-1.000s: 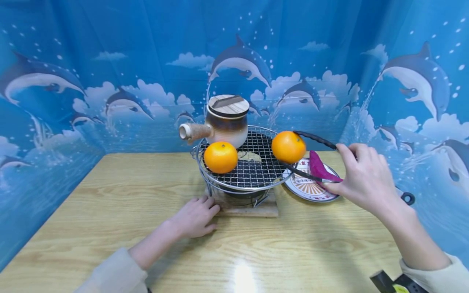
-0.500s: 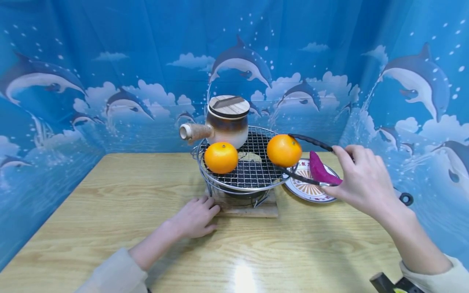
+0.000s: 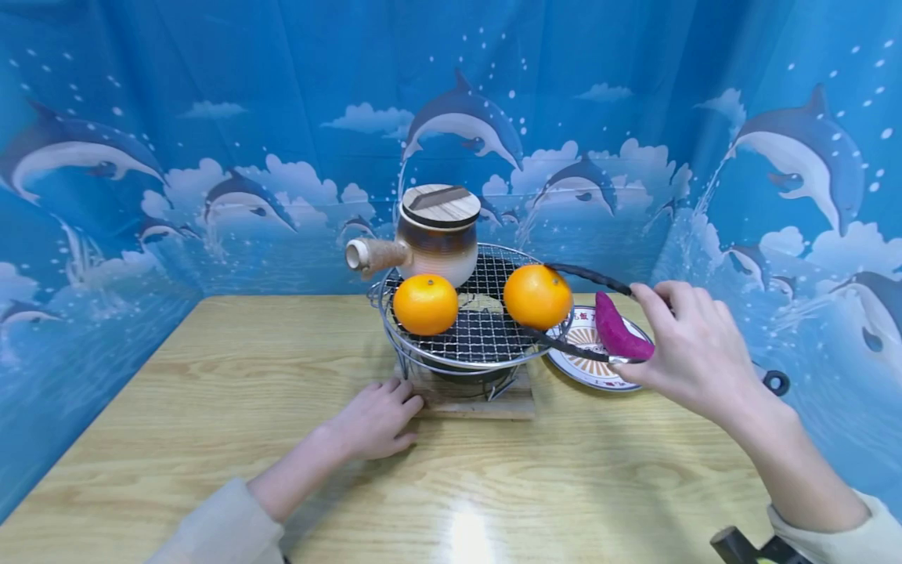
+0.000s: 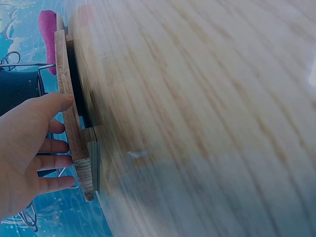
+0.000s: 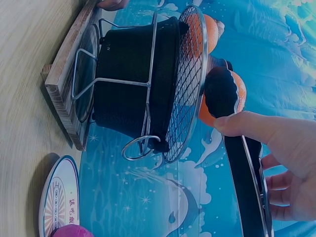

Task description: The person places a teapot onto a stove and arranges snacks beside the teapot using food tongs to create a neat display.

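Note:
My right hand (image 3: 698, 345) holds black tongs (image 3: 588, 272) between thumb and fingers. The tongs' arms lie around the right orange (image 3: 538, 297), over the right part of the wire mesh grill (image 3: 486, 333). Another orange (image 3: 425, 304) sits at the grill's front left. In the right wrist view, the thumb presses one arm of the tongs (image 5: 242, 182) beside the orange (image 5: 240, 91). My left hand (image 3: 377, 419) rests at the left front corner of the wooden board (image 3: 486, 401); in the left wrist view, the thumb of the hand (image 4: 29, 148) touches the board's edge (image 4: 74, 118).
A clay pot (image 3: 438, 247) with a wooden lid and side handle stands at the back of the grill. Below the mesh is a black stove (image 5: 133, 79) in a wire frame. Right of it, a patterned plate (image 3: 592, 376) bears a purple piece (image 3: 620, 329). A blue dolphin curtain encloses the table.
The right hand, the tongs and the orange between them have moved left and slightly down over the grill. The left hand has stayed at the board.

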A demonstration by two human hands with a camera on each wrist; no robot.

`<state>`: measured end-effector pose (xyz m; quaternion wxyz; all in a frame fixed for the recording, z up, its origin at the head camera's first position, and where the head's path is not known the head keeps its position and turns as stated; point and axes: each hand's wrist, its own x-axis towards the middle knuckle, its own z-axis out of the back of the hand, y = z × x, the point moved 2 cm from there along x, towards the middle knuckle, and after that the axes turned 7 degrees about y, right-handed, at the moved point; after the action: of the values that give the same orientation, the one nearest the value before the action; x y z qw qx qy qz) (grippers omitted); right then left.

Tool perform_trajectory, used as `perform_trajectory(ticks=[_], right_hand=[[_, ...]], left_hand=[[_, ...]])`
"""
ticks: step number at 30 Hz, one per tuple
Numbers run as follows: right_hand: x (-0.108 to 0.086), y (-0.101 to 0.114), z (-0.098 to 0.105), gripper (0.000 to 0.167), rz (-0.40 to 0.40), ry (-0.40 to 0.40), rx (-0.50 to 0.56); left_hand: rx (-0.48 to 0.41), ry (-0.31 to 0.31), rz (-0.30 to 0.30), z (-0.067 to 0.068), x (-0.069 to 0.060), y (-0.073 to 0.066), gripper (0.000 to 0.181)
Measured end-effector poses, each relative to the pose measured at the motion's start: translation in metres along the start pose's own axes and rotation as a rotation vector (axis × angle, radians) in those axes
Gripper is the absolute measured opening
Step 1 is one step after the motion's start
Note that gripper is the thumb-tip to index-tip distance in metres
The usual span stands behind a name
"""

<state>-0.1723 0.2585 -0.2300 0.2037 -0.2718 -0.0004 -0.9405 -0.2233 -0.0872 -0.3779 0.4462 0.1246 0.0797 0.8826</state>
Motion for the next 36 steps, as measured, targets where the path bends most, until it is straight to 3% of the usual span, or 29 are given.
perform_trajectory(ticks=[14, 24, 36], right_hand=[[0.0, 0.007, 0.001, 0.091, 0.022, 0.003, 0.021], [0.003, 0.011, 0.004, 0.089, 0.06, -0.007, 0.027], [0.007, 0.015, 0.007, 0.091, 0.103, 0.006, 0.027]], left_hand=[[-0.009, 0.02, 0.006, 0.0, -0.001, -0.001, 0.033], [-0.001, -0.01, 0.008, 0.0, -0.001, 0.0, 0.032], [-0.01, 0.021, 0.014, -0.001, 0.0, 0.0, 0.033]])
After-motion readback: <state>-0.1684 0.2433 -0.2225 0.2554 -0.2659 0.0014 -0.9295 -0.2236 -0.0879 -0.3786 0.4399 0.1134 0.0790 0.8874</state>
